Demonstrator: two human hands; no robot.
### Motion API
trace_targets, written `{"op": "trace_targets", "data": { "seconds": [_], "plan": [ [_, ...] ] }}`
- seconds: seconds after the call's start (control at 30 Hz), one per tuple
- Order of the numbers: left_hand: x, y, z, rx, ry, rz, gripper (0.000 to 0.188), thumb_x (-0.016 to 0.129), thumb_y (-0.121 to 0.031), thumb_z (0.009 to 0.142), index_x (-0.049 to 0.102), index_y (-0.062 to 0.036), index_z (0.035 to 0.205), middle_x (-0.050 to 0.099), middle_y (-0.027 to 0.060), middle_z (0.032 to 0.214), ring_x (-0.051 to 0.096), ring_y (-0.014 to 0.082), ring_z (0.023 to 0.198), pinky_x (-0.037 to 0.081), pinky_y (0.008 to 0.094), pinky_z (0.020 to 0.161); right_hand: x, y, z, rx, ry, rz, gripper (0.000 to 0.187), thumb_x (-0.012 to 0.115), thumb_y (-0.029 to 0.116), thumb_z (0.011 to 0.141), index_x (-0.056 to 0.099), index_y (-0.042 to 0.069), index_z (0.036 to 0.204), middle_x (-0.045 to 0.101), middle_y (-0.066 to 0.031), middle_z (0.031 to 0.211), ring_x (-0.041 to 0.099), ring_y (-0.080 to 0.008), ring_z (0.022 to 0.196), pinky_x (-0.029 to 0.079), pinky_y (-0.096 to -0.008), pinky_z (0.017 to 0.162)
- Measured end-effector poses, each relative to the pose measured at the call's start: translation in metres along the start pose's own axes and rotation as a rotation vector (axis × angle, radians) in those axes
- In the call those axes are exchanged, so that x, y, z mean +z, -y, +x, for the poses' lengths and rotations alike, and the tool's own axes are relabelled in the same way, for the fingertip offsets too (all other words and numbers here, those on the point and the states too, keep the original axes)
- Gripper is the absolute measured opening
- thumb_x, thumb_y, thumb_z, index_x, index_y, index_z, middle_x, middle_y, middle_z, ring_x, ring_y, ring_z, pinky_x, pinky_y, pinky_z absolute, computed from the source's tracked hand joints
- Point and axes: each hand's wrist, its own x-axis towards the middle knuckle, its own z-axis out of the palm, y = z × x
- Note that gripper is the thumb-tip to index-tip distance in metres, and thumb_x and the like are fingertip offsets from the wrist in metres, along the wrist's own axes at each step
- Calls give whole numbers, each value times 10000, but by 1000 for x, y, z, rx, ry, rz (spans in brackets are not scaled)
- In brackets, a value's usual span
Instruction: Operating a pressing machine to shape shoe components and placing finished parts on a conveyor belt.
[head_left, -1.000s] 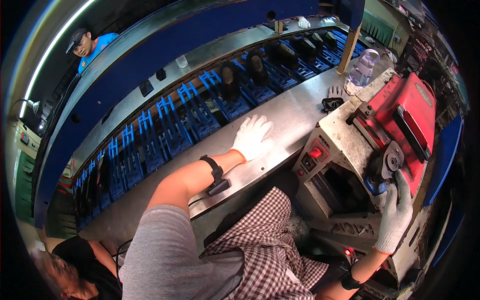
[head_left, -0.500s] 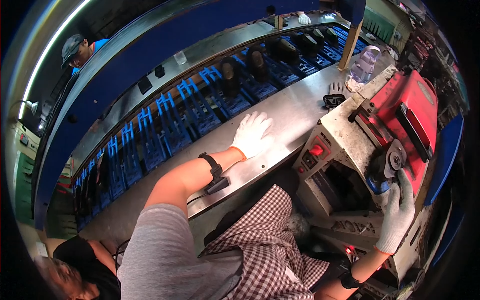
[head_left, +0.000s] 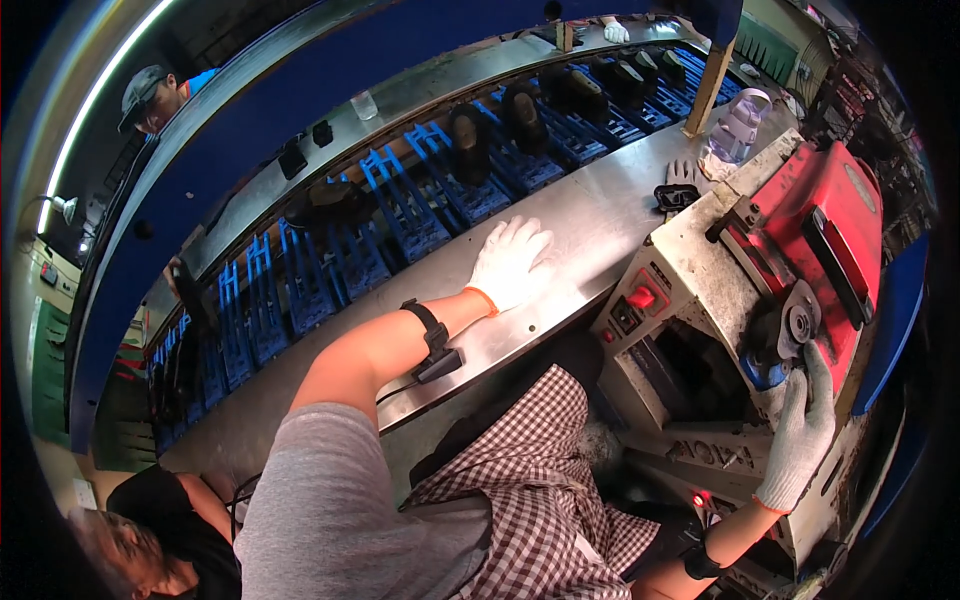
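My left hand (head_left: 513,264), in a white glove with an orange cuff, lies flat on the metal ledge (head_left: 440,262) with its fingers stretched out and nothing in them. At the right, my right hand (head_left: 802,425), gloved the same way, reaches up to a red and cream machine (head_left: 830,235). Its stretched fingers touch or nearly touch the underside of a round grey disc-shaped part (head_left: 800,322) on the machine. A blue piece (head_left: 768,374) sits just below that part.
Beyond the ledge runs a conveyor of blue racks (head_left: 400,215) carrying several dark shoes (head_left: 468,140). A clear jug (head_left: 735,130), a spare glove (head_left: 683,172) and a black tray-like item (head_left: 675,197) stand near a wooden post (head_left: 709,92). People are at the far left (head_left: 150,100) and lower left (head_left: 125,555).
A dark shoe now lies on the racks at left of centre, and a dark object shows farther left. Both my hands keep nearly the same places; the view has shifted slightly.
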Motion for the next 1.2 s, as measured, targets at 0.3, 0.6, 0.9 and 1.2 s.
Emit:
{"op": "trace_targets", "data": {
  "seconds": [0.3,0.6,0.9,1.2],
  "plan": [
    [-4,2,1,-128,19,-122,574,685,-308,894,544,-105,1412,511,174,1487,467,401,1403,345,516,1201,0,2,0,-6,-20,3,371,560,36,1023,609,-57,1380,681,-169,1333,638,-214,1225,462,-329,1075],
    [-51,157,14,-1209,-939,-508,831,728,-266,892,346,41,1562,465,300,1537,469,400,1424,362,436,1184,3,9,2,29,-14,-26,365,538,44,1037,602,-63,1381,674,-156,1329,616,-207,1228,446,-319,1078],
    [-86,307,-21,-1866,-1098,-668,1268,871,-639,686,251,31,1566,433,275,1564,495,407,1408,405,490,1184,-12,23,-3,64,111,-85,549,570,162,1064,413,-24,1556,527,-205,1501,557,-388,1287,456,-376,1141],
    [-99,273,16,-1977,-961,-582,1235,966,-416,634,197,-51,1528,460,281,1469,573,437,1301,492,487,1125,-12,15,-7,72,-64,543,395,621,199,1052,640,-9,1386,659,-183,1371,655,-312,1145,513,-416,1078]
  ]
}}
